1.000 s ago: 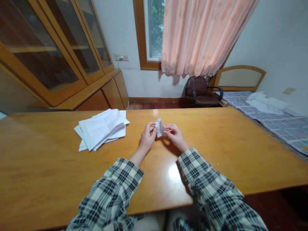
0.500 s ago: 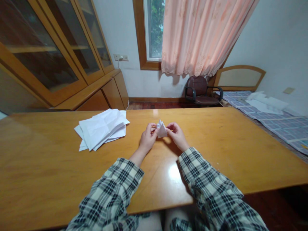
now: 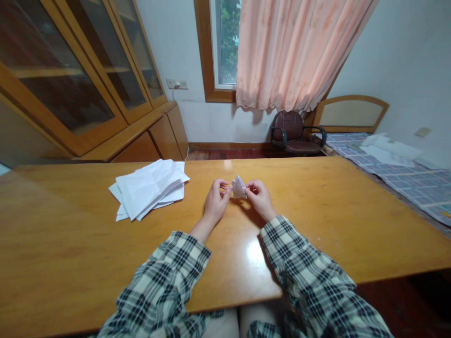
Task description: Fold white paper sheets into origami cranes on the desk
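1 folded paper (image 3: 239, 188): R hand (image 3: 261, 199) pinching edge, L hand (image 3: 216, 202) at opp. edge, grip unclear.

Near the far edge of the table (image 3: 327, 216), a small folded paper (image 3: 239, 188) is pinched by the right hand (image 3: 260, 199) and flanked by the left hand (image 3: 217, 201); leftward, white sheets (image 3: 150, 189) are piled.

We see a left sleeve (image 3: 160, 277) and a right sleeve (image 3: 310, 272) in matching plaid, loose and rumpled, with cream squares crossed by black and grey-green bands. Both end in wide, straight-edged cuffs, leaving the left hand (image 3: 216, 202) and right hand (image 3: 261, 199) bare. Similar plaid cloth (image 3: 264, 329) shows over our legs (image 3: 222, 324).
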Available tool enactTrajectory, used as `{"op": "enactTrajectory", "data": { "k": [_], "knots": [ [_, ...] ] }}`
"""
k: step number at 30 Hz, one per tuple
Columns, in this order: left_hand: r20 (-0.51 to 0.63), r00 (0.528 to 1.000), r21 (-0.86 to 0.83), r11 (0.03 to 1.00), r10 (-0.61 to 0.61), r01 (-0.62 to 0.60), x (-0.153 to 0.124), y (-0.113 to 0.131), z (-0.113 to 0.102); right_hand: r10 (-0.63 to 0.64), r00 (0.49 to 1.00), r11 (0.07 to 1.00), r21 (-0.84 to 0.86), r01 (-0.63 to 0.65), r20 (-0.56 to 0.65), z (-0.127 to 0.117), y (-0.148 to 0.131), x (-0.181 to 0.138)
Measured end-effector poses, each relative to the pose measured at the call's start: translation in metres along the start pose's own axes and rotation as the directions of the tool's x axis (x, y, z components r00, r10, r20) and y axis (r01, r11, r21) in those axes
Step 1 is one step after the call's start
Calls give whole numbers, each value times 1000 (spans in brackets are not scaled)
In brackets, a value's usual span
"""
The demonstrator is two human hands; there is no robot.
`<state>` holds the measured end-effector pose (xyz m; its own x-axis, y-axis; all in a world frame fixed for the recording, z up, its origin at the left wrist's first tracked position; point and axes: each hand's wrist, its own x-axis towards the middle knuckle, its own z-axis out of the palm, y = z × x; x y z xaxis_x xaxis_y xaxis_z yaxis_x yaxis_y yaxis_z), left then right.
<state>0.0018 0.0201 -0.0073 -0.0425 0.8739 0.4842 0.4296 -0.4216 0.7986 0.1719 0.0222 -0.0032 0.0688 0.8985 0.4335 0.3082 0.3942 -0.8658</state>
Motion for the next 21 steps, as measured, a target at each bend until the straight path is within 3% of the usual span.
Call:
{"op": "enactTrajectory", "data": {
  "k": [3, 6, 8, 16, 21],
  "knots": [
    [-2, 999, 22, 999, -34, 34, -1, 5, -2, -32, 999, 999, -41, 30, -38, -1, -3, -1],
    [186, 981, 43, 997, -64, 56, -4, 8, 0, -95, 995, 992, -79, 94, -12, 0, -7, -4],
    [245, 967, 65, 996, -70, 56, -6, 9, 3, -134, 991, 985, -103, 136, 26, 1, -8, -6],
    [212, 977, 69, 997, -34, 19, -7, 1, 7, -148, 983, 982, -106, 159, 104, 4, -11, -9],
    [212, 977, 149, 989, -10, -23, -5, -3, 7, -121, 989, 985, -110, 130, 85, 5, -7, -7]
  ]
}}
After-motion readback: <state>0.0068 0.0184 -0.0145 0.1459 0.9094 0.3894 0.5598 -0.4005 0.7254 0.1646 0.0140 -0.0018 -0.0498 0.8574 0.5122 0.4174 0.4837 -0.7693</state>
